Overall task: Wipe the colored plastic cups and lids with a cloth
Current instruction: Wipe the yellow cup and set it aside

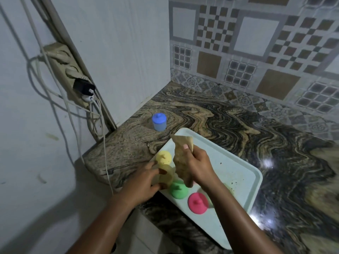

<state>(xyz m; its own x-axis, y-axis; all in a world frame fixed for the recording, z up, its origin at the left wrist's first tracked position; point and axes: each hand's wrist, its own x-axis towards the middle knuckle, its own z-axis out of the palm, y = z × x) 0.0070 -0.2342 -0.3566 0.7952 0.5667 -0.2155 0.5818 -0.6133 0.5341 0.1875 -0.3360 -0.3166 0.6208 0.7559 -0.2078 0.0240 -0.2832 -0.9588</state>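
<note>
left hand (145,180) curled round yellow cup (166,176) | right hand (199,163) clutching cloth (180,158) above tray (231,162)

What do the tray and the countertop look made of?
The tray looks like plastic: smooth pale surface, rounded raised rim. The countertop looks like polished stone, or a stone-look slab: swirling veins, bright glare spots.

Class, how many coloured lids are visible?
4: blue on the cup on the counter; yellow, green and pink on the tray. The right arm may hide more.
</note>
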